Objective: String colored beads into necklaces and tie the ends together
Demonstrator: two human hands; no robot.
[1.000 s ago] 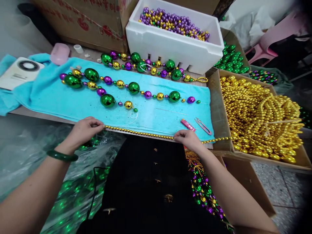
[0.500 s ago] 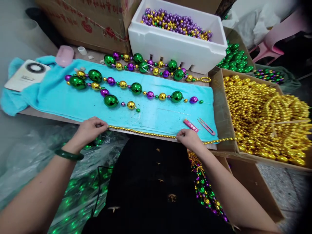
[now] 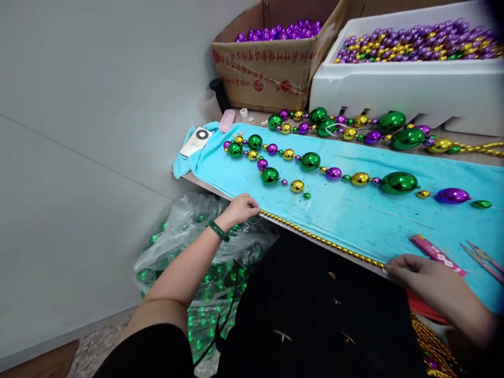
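"What's the biggest thing there?"

"The bench (image 3: 208, 188), mostly covered by a turquoise towel (image 3: 354, 220). A white foam box (image 3: 378, 89) full of purple, gold and green beads stands along the back."

"And after that?"

"A clear plastic bag (image 3: 212, 283) with shiny green beads inside, below the bench's front edge. Then a strand of large beads (image 3: 311, 161) in green, purple and gold, lying doubled back on the towel."

"Where's the gold bead string (image 3: 318, 237)?"

"Drawn out straight along the front edge of the bench, between the two hands."

"Are they both gripping it?"

"Yes. The left hand (image 3: 240, 209) pinches its left end between thumb and fingers, and the right hand (image 3: 437, 286) pinches it farther along. I can't tell how far it runs past there."

"Anything smaller?"

"A pink packet (image 3: 437, 254) on the towel, just beyond the right hand, and a dark green bangle (image 3: 219, 231) on the left wrist."
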